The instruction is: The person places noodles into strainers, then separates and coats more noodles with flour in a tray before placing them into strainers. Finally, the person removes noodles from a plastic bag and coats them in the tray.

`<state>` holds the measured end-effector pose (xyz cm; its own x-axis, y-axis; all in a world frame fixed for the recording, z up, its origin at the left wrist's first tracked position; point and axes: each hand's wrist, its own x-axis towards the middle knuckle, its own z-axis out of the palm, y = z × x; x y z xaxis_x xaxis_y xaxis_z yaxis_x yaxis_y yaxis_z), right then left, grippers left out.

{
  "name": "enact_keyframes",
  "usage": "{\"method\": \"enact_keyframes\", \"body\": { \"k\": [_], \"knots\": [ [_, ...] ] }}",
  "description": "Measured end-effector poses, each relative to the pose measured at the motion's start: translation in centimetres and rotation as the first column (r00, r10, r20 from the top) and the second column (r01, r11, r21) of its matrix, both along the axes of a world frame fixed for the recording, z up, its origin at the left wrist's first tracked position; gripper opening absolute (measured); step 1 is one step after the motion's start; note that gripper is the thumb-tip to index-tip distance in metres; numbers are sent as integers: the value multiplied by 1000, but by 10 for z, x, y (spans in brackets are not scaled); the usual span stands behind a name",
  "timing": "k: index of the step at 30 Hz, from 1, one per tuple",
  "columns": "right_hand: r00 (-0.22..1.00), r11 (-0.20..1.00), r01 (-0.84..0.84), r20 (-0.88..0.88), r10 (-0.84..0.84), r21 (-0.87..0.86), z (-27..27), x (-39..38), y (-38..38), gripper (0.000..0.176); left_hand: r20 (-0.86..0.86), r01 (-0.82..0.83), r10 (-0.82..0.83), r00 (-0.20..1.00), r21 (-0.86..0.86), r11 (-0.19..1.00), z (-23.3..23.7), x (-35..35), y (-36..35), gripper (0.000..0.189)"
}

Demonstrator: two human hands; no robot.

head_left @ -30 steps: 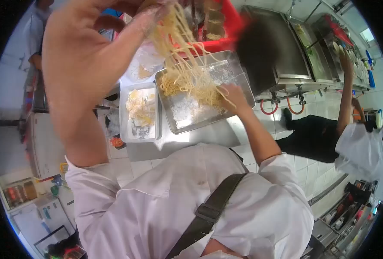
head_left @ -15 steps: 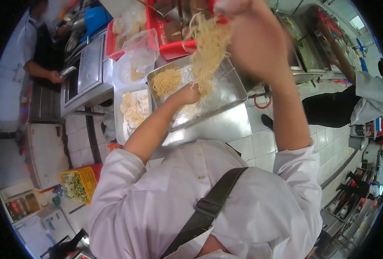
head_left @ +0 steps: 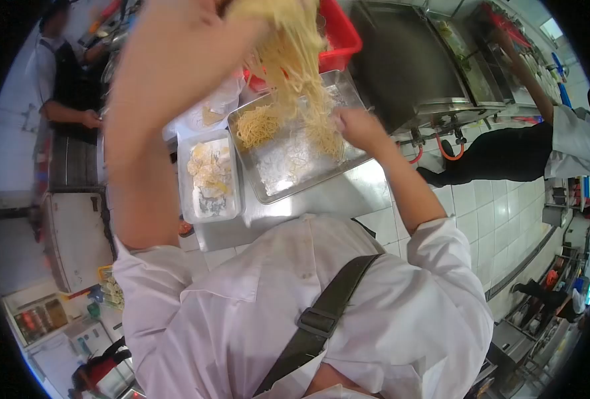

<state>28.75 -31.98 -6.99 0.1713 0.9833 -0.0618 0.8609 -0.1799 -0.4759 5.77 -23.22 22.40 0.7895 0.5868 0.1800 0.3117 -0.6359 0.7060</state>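
Note:
Raised close to the camera at the upper left, my left hand is blurred, with a long bundle of yellow noodles hanging from it. Lower down, my right hand is closed at the right side of the bundle's lower strands, just over a metal tray. The exact grip of its fingers is hard to see. A separate small heap of noodles lies in the tray's left corner. White flour dusts the tray's bottom.
A white plastic tub with floured yellowish pieces stands left of the tray. Behind is a red plastic bin. A steel counter supports the tray. One co-worker stands far left, another at right.
My right hand has come down from high up to the tray's right side. My left hand has risen from the tray to the upper left, and the noodle bundle's top has shifted left with it.

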Motion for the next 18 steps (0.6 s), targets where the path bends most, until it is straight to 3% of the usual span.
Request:
{"method": "enact_keyframes", "body": {
  "k": [2, 4, 5, 6, 7, 8, 10, 12, 13, 14, 15, 16, 18],
  "knots": [
    [991, 935, 77, -127, -35, 347, 49, 3, 3, 22, 258, -115, 69, 964, 169, 979, 22, 10, -21, 22],
    [975, 838, 50, -208, 77, 544, 116, 1, -4, 22, 280, -147, 80, 957, 227, 963, 32, 17, -24, 23],
    [975, 836, 50, -208, 77, 546, 126, -2, -5, 22, 301, -179, 90, 949, 283, 942, 35, 19, -24, 24],
    [928, 819, 49, -330, 175, 571, 133, -9, -6, 24, 380, -49, -6, 925, 134, 990, 38, 17, -13, 25],
    [856, 801, 52, -439, 272, 596, 139, -18, -6, 26, 380, -48, -8, 925, 137, 989, 39, 17, -11, 25],
    [917, 714, -63, -242, 317, 697, 145, -41, -10, 33, 402, 10, -58, 914, 122, 992, 40, 18, -10, 27],
    [972, 964, -165, -128, 195, 210, 91, -43, 10, 36, 422, 69, -113, 899, 119, 990, 45, 15, -10, 28],
    [960, 975, -129, -224, 169, 183, 43, -40, 15, 35, 248, 137, -132, 960, -2, 991, 51, 9, -9, 30],
    [972, 983, -153, -166, 168, 99, 18, -27, 14, 33, 248, 138, -136, 959, 10, 990, 49, 8, 6, 30],
    [979, 985, -171, -109, 171, 11, 4, -14, 13, 32, 41, 365, -362, 931, -122, 923, 45, 10, 32, 31],
    [979, 985, -170, -110, 171, 18, 13, -12, 9, 32, -133, 527, -582, 802, -300, 795, 43, 11, 45, 32],
    [982, 981, -182, -63, 178, -61, 30, -13, 1, 30, -408, 286, -409, 816, -330, 900, 62, 15, 22, 31],
    [982, 972, -188, -25, 187, -138, 63, -22, -5, 28, -478, 248, -360, 801, -282, 927, 76, 23, 11, 28]
  ]
}}
